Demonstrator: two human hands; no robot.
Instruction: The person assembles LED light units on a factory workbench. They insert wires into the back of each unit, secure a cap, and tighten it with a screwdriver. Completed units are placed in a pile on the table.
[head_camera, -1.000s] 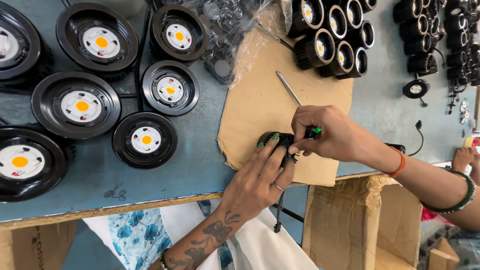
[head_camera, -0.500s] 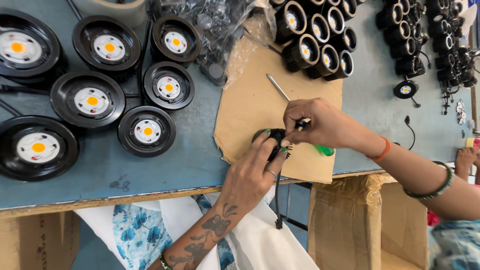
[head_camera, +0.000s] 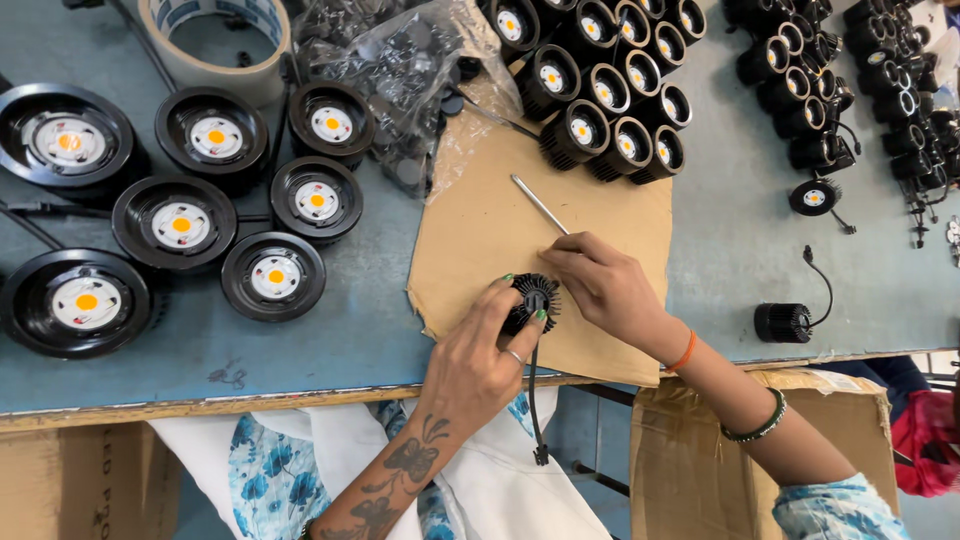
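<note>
Hands (head_camera: 480, 355) (head_camera: 605, 285) on finned lamp (head_camera: 535, 298), screwdriver (head_camera: 540, 205) behind, cardboard (head_camera: 480, 230) beneath.

Screwdriver (head_camera: 540, 204): handle hidden inside right hand (head_camera: 610, 290). Tape roll (head_camera: 215, 40) at 11 o'clock cut by top edge. Bag (head_camera: 400, 70) contents indistinct.

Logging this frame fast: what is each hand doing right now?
Left hand: closed on the black finned lamp body.
Right hand: holding the screwdriver, fingertips at the lamp body.
</note>
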